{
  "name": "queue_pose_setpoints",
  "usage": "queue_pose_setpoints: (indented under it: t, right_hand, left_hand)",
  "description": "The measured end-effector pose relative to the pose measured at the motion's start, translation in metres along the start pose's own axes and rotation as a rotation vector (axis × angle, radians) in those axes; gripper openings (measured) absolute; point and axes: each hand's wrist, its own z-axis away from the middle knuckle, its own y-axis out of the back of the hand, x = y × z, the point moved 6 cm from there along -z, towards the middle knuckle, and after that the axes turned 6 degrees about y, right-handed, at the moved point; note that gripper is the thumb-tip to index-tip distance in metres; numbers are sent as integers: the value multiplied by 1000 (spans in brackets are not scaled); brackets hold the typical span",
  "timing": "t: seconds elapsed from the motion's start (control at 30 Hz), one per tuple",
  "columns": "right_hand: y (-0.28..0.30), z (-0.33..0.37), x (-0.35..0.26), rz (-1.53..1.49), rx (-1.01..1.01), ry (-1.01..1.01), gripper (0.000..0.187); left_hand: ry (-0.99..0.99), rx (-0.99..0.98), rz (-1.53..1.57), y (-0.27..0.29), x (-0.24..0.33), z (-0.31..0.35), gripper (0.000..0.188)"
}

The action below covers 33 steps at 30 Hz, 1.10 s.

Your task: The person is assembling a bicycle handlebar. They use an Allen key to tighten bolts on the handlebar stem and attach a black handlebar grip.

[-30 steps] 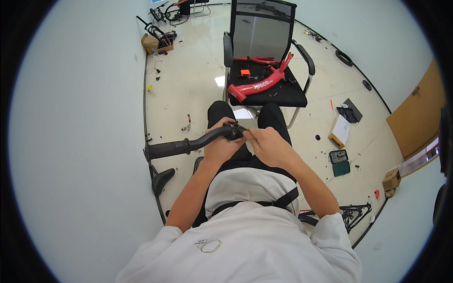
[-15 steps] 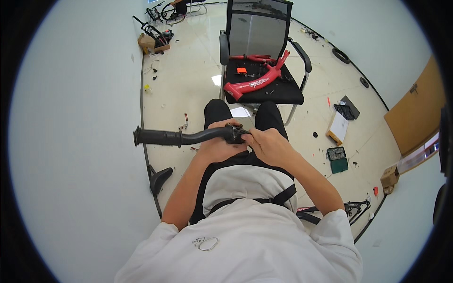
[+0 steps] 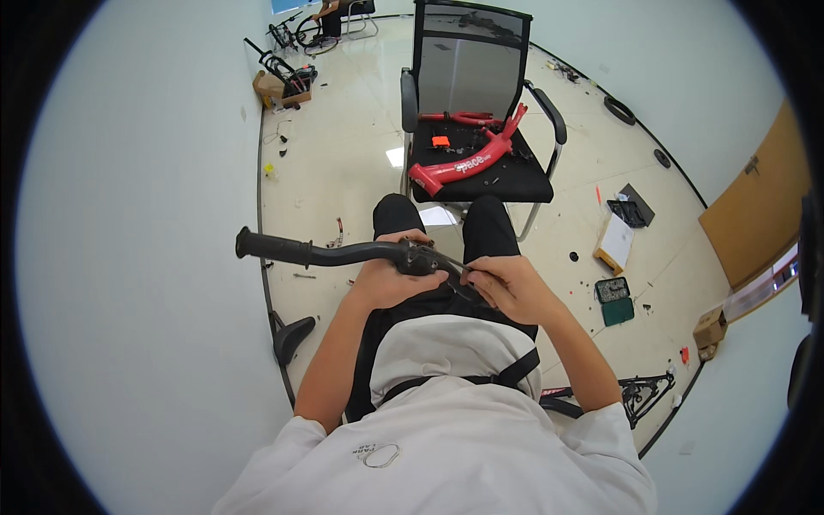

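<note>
A black bicycle handlebar [image 3: 360,252] with a rubber grip [image 3: 273,246] on its left end lies across above my lap. My left hand [image 3: 393,279] is closed round the bar near its middle, beside a dark clamp-like part [image 3: 421,257]. Between the fingers of my right hand [image 3: 506,287] is a thin metal rod-like tool [image 3: 453,262], its far end reaching toward that clamp. The tool's exact kind is too small to tell. Another stretch of the bar runs down toward my right fingers, partly hidden by them.
Ahead stands a black mesh chair [image 3: 481,190] holding a red bicycle frame [image 3: 468,163] and small parts. A saddle [image 3: 292,339] lies on the floor at left. To the right are a white box [image 3: 614,242] and a green case [image 3: 616,311]. Farther back, a person [image 3: 329,19] sits beside a wheel.
The bar's clamp area has shifted slightly left and its right part now shows angling downward. My right hand has drawn right and down from the clamp, exposing more of the thin tool.
</note>
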Motion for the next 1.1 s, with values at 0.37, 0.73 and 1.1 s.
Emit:
queue_pose_setpoints:
  t: [0.37, 0.73, 1.1]
  right_hand:
    - [11, -30, 14, -57, -106, 137, 16]
    - [17, -73, -4, 447, -137, 493, 21]
    - [-15, -96, -62, 1126, -82, 1117, 30]
  left_hand:
    - [100, -165, 311, -5, 10, 6, 25]
    - [126, -439, 715, -25, -1, 10, 32]
    - [307, -448, 489, -64, 7, 21, 40]
